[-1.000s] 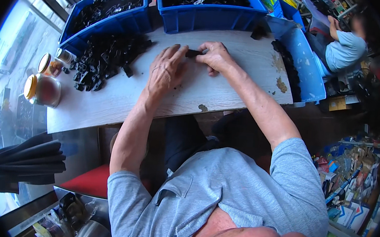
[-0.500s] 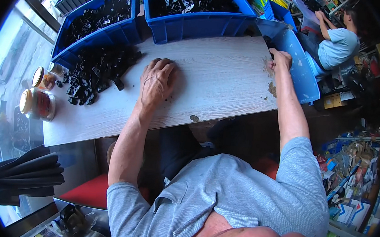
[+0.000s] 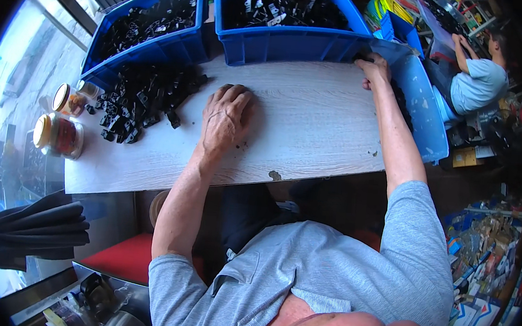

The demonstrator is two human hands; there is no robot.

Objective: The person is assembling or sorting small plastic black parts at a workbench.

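Note:
My left hand [image 3: 228, 115] rests palm down on the pale wood-grain table [image 3: 302, 123], fingers side by side and slightly bent; whatever lies under the palm is hidden. To its left spreads a heap of small black parts [image 3: 146, 94]. At the table's far right corner, my right hand [image 3: 376, 72] is closed beside the rim of a worn light-blue bin [image 3: 426, 109]. Something dark shows at its fingertips, too small to make out. More black parts [image 3: 403, 104] lie inside that bin, partly behind my forearm.
Two blue crates of black parts, a left one [image 3: 147, 40] and a middle one [image 3: 290, 44], line the far edge. Lidded jars [image 3: 64, 136] stand at the left end. Beyond the bin, a person in a light-blue shirt [image 3: 479, 86] works. Crowded shelves [image 3: 482, 263] fill the lower right.
My right hand has shifted left and away from me, from the light-blue bin's edge to the table's far corner. My left hand stays in place on the table. The whole view has shifted slightly.

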